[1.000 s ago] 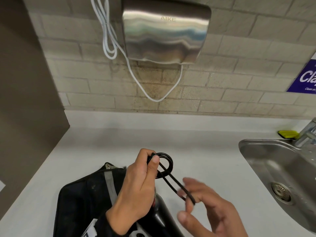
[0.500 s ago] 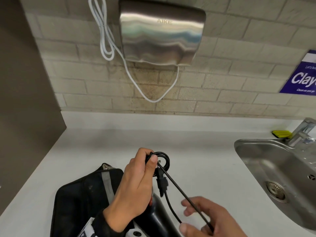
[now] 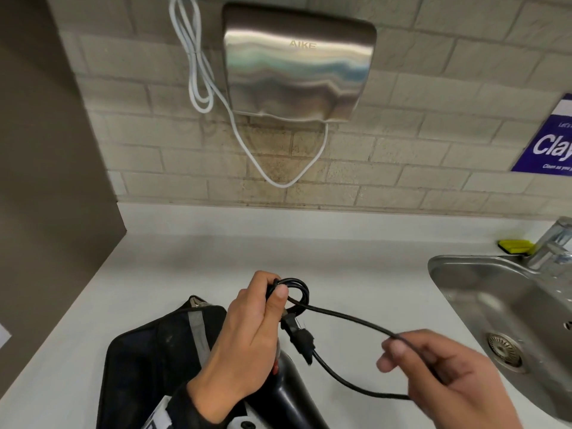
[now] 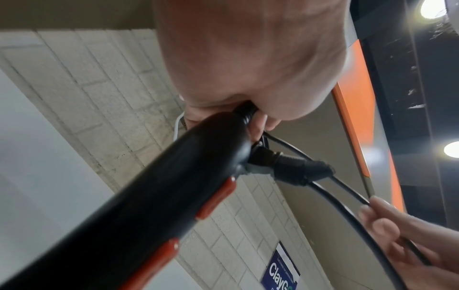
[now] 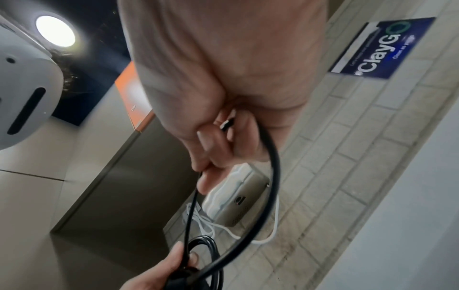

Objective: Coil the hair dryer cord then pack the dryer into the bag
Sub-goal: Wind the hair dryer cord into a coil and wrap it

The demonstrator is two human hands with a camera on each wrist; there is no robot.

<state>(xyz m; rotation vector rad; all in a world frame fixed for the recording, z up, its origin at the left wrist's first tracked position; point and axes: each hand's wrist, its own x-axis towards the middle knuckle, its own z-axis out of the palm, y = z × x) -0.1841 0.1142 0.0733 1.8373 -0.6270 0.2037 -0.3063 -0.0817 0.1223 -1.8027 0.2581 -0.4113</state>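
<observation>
My left hand grips the top of the black hair dryer's handle together with a small coil of black cord, the thumb pressed on the loops. The handle carries red-orange switches. Its cord runs right to my right hand, which pinches it, and a slack loop hangs back to the taped strain relief. In the right wrist view the cord curves from my right fingers down to the coil. The black bag lies under my left hand on the counter.
A white counter runs to a tiled wall. A steel sink with a tap and a yellow sponge lies at the right. A metal hand dryer with a white cable hangs on the wall above.
My right hand has slid away along the cord to the right, drawing out a longer slack loop. The left hand keeps its grip on the coil and handle.
</observation>
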